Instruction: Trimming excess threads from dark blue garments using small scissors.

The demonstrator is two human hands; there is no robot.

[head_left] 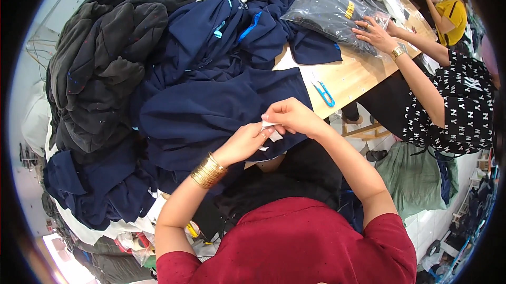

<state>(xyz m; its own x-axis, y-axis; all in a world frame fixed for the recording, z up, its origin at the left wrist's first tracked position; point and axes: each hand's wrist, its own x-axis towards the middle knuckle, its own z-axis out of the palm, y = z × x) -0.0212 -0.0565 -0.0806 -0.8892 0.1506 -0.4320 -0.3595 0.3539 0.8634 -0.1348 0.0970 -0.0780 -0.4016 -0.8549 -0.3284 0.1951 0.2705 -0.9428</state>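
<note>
Close to the table's front edge, my left hand (251, 142) and my right hand (293, 116) meet, fingertips pinched together. Between them is a small white label-like strip (275, 136), and part of it is hidden by the fingers. Navy blue cloth (205, 113) lies spread under and beyond my hands. To the right of it, blue-handled thread snips (323, 94) rest on the wooden table (350, 84), apart from both hands.
A large heap of dark grey garments (105, 68) fills the left side. At the right, a co-worker's hand (375, 35) presses on a transparent bag of dark clothing (329, 15). Another person in yellow (452, 20) is farther back. Green cloth (414, 178) hangs lower right.
</note>
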